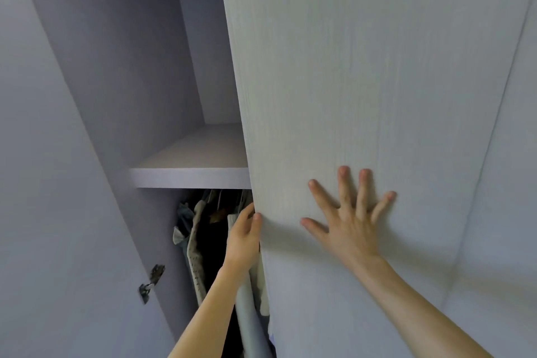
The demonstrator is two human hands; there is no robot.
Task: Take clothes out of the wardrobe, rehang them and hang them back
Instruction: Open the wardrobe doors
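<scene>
Showed a wardrobe door in pale grey-white with fine vertical wood grain. Showed the inner walls and shelf in soft lilac-grey. Showed hanging clothes in faded blue, beige flecked with dark specks, near-black, and plain pale grey-blue.

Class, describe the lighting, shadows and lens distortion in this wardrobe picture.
Head view: soft, even light on the pale wood-grain wardrobe door; the right hand casts a faint shadow there; the hanging clothes sit in deep shade; the wide lens tilts edges.
</scene>
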